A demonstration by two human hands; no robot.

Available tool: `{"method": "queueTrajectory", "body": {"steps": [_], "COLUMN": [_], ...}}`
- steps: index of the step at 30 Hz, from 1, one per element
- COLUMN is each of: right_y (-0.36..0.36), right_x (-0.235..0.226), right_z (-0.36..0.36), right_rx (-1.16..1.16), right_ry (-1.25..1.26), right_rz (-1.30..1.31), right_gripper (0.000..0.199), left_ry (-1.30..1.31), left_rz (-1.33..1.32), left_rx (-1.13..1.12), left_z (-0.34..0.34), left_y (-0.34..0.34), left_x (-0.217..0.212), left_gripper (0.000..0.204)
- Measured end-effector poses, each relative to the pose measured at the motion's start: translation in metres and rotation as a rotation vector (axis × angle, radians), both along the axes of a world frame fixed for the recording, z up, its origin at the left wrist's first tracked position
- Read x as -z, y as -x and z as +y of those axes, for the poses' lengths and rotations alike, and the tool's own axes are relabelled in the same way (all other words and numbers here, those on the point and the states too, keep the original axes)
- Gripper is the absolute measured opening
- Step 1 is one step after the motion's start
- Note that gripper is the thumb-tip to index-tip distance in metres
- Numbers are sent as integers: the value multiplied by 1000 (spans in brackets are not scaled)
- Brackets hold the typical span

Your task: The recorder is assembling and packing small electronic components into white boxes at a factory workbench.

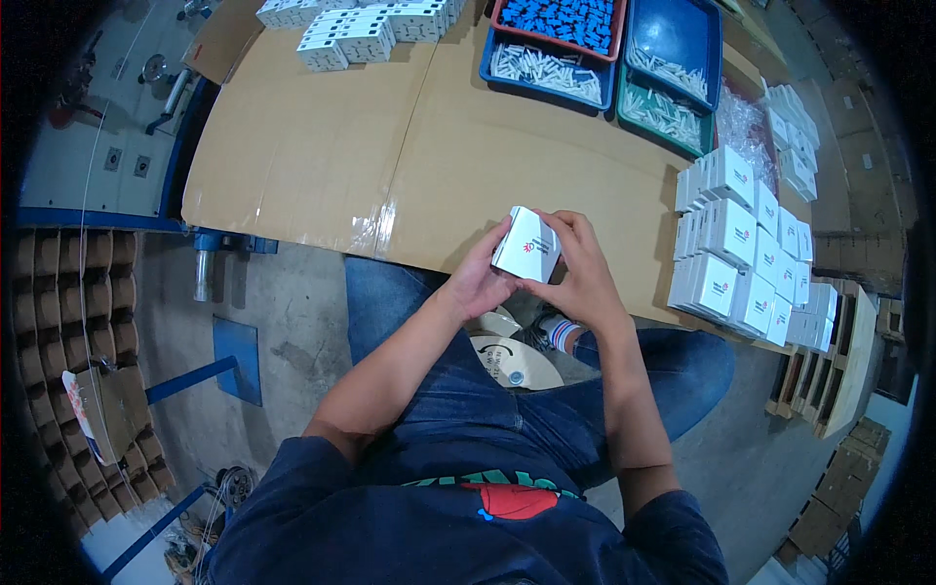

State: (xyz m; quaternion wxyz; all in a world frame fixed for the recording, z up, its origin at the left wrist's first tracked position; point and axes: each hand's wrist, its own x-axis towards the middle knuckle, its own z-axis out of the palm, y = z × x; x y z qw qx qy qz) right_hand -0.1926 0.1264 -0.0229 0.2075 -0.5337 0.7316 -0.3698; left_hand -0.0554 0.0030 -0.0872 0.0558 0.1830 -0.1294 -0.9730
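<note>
Between my two hands, just over the near edge of the table, is a small white box [527, 246] with a red mark and dark print on its face. My left hand [480, 271] grips it from the left and below, fingers partly hidden under it. On its right side my right hand [579, 268] holds it, with the thumb at the lower edge and the fingers along the far right corner. Stacks of similar white boxes [733, 234] stand on the table to my right.
A cardboard-covered table [292, 166] spreads before me. At the far left are rows of white boxes [351, 34]. Farther back stand a red tray [616, 44] of blue pieces, a blue tray [485, 70] and a green tray [694, 149] of white pieces. A wooden pallet [846, 366] lies right.
</note>
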Motion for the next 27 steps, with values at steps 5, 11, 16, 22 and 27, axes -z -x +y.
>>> {"method": "queueTrajectory", "body": {"steps": [5, 11, 16, 22, 27], "right_y": [0, 1, 2, 4, 3], "right_x": [1, 1, -2, 1, -1], "right_z": [0, 0, 1, 1, 1], "right_rx": [-1, 0, -13, -21, -11], "right_ry": [-4, -12, -27, -43, -50], "right_rz": [15, -7, -8, -76, -42], "right_gripper": [89, 89, 89, 86, 86], "left_ry": [77, 78, 103, 21, 83], "left_rz": [-24, -17, -1, 40, -9], "left_rx": [20, 23, 36, 8, 18], "left_z": [-2, -2, -3, 1, -1], "left_y": [0, -1, -1, 1, 1], "left_x": [0, 1, 5, 5, 4], "left_gripper": [53, 52, 50, 52, 55]}}
